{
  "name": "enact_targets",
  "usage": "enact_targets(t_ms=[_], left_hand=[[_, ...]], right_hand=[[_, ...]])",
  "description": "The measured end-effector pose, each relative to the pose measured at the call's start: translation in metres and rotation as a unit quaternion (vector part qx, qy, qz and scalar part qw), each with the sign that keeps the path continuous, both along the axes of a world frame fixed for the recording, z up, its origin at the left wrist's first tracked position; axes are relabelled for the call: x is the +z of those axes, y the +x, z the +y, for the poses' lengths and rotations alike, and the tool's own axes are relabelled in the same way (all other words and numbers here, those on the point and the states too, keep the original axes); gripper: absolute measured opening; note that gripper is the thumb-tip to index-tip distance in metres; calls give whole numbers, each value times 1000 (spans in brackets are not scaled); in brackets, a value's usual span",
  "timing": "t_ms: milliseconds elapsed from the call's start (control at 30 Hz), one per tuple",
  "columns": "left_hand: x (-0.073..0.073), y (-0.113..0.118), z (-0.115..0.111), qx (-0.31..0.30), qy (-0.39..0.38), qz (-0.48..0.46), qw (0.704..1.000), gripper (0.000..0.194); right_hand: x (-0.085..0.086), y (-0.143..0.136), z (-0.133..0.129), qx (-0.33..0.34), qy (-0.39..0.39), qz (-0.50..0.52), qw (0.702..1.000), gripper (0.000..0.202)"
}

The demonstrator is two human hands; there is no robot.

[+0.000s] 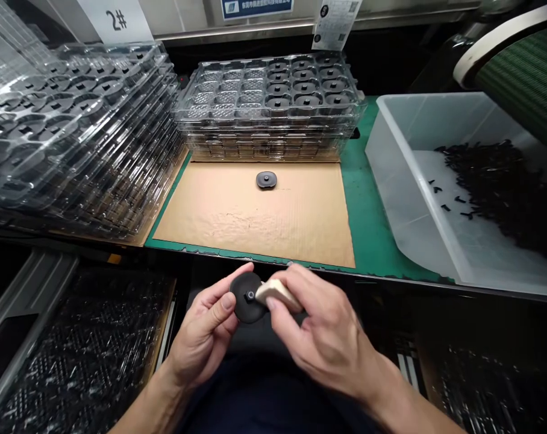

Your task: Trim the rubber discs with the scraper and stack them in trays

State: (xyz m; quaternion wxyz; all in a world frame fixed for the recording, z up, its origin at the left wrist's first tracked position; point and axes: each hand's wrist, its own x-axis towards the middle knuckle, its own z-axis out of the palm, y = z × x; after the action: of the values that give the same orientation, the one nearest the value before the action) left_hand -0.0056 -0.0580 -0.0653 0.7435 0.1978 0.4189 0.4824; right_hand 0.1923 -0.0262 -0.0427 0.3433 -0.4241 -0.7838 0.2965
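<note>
Between thumb and fingers, my left hand [205, 331] grips a black oval plastic part [246, 310] with a small raised post at its centre. My right hand [318, 325] pinches a cream-coloured pad [280, 294], whose left tip reaches over the face of the black part near the post. Whether the pad presses on it I cannot tell. Both hands are just in front of the table's near edge. Beyond them, a similar black oval part [267, 179] lies on the cardboard sheet [255, 223].
Stacked clear trays [268, 129] stand behind the cardboard, the top one partly filled with black parts. Taller tray stacks [88, 138] rise at left. On the right, a translucent bin [404, 157] holds many small black pieces [503, 187]. A green mat [373, 199] lies under the cardboard.
</note>
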Motion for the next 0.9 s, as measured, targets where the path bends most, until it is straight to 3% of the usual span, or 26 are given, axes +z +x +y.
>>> enact_targets(t_ms=[67, 200, 333, 467, 633, 767, 900], left_hand=[[-2, 1, 0, 10, -11, -11, 1000, 43], [-1, 5, 1, 7, -6, -30, 1000, 37], [2, 7, 2, 31, -7, -36, 999, 38], [3, 6, 2, 6, -6, -38, 999, 36], [2, 6, 2, 37, -8, -24, 999, 40], [1, 9, -1, 43, -6, 9, 999, 45], [2, 11, -2, 87, 16, 42, 995, 49]], right_hand=[[0, -2, -4, -4, -30, 6, 1000, 17], [-2, -3, -7, -49, 14, -12, 999, 14], [-3, -2, -9, -14, -61, 25, 998, 18], [-3, -1, -9, -47, 0, 5, 999, 14], [-5, -2, -12, -10, -54, 18, 998, 17], [-8, -6, -14, -65, -17, 26, 997, 11], [-7, -8, -16, -34, -110, 64, 991, 12]])
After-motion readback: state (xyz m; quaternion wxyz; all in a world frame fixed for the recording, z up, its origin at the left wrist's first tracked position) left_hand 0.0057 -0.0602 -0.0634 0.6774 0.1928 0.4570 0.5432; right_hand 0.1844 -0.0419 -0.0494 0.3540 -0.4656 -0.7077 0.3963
